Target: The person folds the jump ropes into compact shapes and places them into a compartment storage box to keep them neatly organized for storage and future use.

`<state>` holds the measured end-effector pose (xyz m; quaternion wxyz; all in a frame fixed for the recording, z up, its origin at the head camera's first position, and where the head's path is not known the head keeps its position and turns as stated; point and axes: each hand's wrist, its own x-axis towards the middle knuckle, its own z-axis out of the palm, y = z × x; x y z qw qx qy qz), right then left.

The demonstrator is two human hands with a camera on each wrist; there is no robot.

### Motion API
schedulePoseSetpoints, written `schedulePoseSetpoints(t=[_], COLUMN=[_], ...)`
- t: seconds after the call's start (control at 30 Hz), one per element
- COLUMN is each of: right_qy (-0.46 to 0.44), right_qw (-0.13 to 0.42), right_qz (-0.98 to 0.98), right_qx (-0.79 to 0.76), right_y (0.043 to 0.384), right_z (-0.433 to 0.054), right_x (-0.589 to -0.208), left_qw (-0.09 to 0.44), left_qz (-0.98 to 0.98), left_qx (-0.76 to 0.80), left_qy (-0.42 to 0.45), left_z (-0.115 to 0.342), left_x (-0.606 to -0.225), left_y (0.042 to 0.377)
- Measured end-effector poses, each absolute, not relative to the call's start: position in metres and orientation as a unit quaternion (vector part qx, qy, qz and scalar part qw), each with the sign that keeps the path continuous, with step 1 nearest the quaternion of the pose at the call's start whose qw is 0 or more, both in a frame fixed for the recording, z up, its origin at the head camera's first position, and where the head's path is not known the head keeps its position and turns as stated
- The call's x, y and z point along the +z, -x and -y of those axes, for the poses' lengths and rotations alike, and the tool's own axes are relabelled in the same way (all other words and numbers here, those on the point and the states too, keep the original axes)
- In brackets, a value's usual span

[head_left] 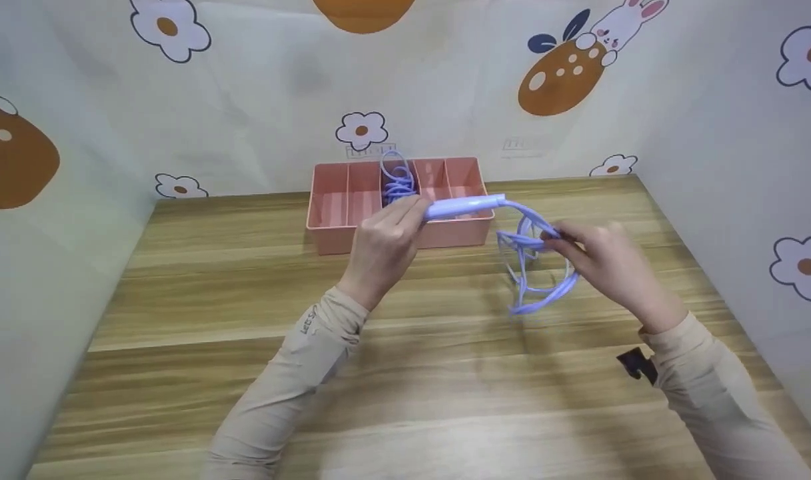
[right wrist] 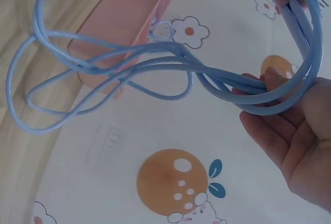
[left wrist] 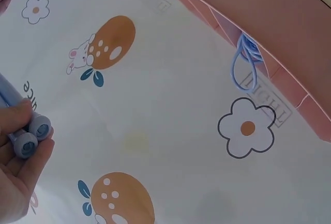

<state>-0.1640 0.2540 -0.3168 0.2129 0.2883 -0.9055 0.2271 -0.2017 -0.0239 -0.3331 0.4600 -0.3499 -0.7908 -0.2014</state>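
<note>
My left hand (head_left: 388,237) grips the two handles (head_left: 465,207) of a blue jump rope side by side, above the front of the pink box (head_left: 352,239). Their rounded ends stick out of the fist in the left wrist view. From the other end of the handles the cord (right wrist: 217,74) runs to my right hand (head_left: 605,257), where thumb and fingers pinch several strands. Loose loops hang below that hand, over the table. Inside the box's middle compartment lies another coiled blue cord (head_left: 398,188), one loop rising above the rim and its lower part hidden by my left hand.
The pink box stands at the back of the wooden table (head_left: 232,293), divided into several compartments. A patterned cloth (head_left: 258,80) with flowers and rabbits closes off the back and both sides. Beside my right sleeve shows a small black piece (head_left: 637,365).
</note>
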Motion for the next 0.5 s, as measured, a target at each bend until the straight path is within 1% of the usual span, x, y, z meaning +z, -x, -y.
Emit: schedulePoseSetpoints(t=[0.1, 0.17, 0.37, 0.43, 0.5], right_qy=[-0.302, -0.304, -0.255, -0.242, -0.239], right_qw=[0.281, 0.339, 0.521, 0.553, 0.556], right_qz=[0.887, 0.868, 0.791, 0.773, 0.768], right_qx=[0.21, 0.199, 0.192, 0.196, 0.208], right_y=[0.163, 0.162, 0.164, 0.166, 0.168], right_z=[-0.254, -0.253, -0.246, -0.244, -0.244], right_x=[-0.308, -0.303, -0.301, -0.305, -0.31], left_qw=[0.459, 0.458, 0.456, 0.451, 0.445], left_qz=[0.79, 0.788, 0.776, 0.774, 0.774], left_qx=[-0.213, -0.224, -0.259, -0.271, -0.279], left_qy=[0.348, 0.345, 0.35, 0.353, 0.353], left_z=[0.024, 0.023, 0.02, 0.018, 0.017], left_x=[-0.33, -0.327, -0.321, -0.32, -0.319], left_y=[0.2, 0.199, 0.194, 0.192, 0.192])
